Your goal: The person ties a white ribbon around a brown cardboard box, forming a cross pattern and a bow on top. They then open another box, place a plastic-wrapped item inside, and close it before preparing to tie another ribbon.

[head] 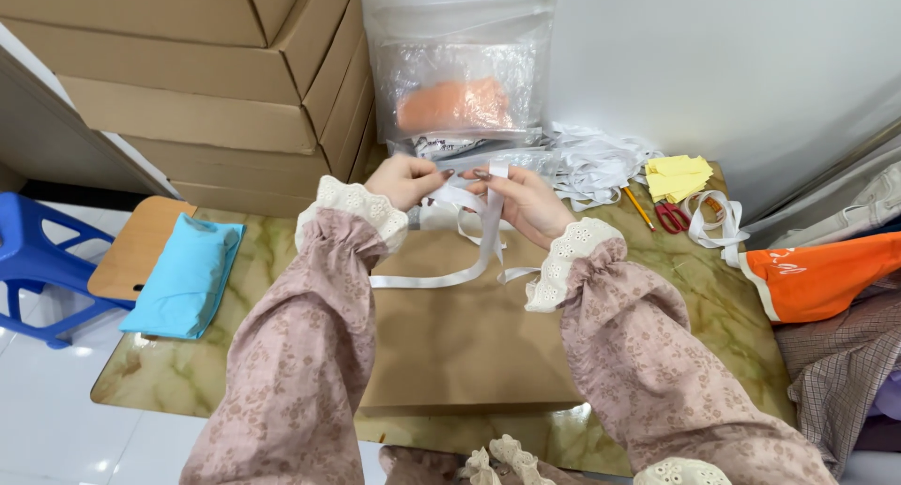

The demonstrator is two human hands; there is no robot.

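I saw the brown paper bag (469,335) lying flat on the marbled worktop (188,372). Above its top edge, my left hand (405,180) and right hand (526,202) had fingers clamped on white ribbon (488,227); even tension seemed wise.

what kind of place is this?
Likely a small packing or gift-wrapping workstation: stacked cardboard boxes, a heap of white ribbon offcuts, and both hands tying white ribbon on a brown paper bag.
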